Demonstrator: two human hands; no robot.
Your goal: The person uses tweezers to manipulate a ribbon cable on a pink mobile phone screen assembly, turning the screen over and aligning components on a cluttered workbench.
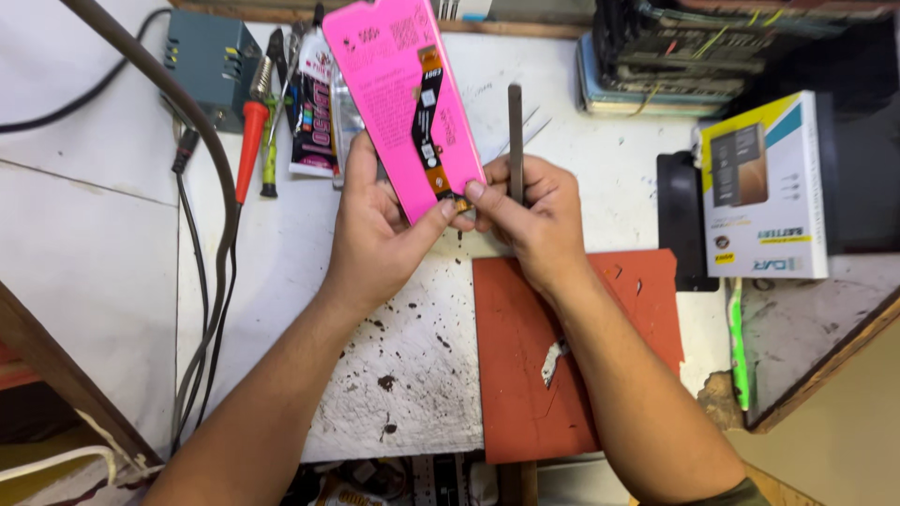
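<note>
Pink card (398,89) with a thin black-and-orange flex strip (431,122) stuck along it, held tilted above the white worktop (281,244), between both hands; gripped at its lower left edge by the left hand (375,234), fingers curled behind, thumb pressed on the front; pinched at the strip's lower orange end by thumb and forefinger of the right hand (530,215), closed tight on that tip, with a slim dark metal tool (515,141) standing upright through the same fist. Judged as the peeling stage: strip end just being lifted off its backing; next move likely calls for a slow, even pull along the card, no kinking of the ribbon. Glossy, stiff, flat card; strip thin, flexible, with small square pads; worktop matte, scuffed, speckled with dark crumbs; red rubbery mat (534,375) below the right wrist, nicked and cut. Beyond, well apart: red-handled screwdriver (248,150), glue tube (314,122), grey box (211,61), white-and-yellow carton (764,187).
</note>
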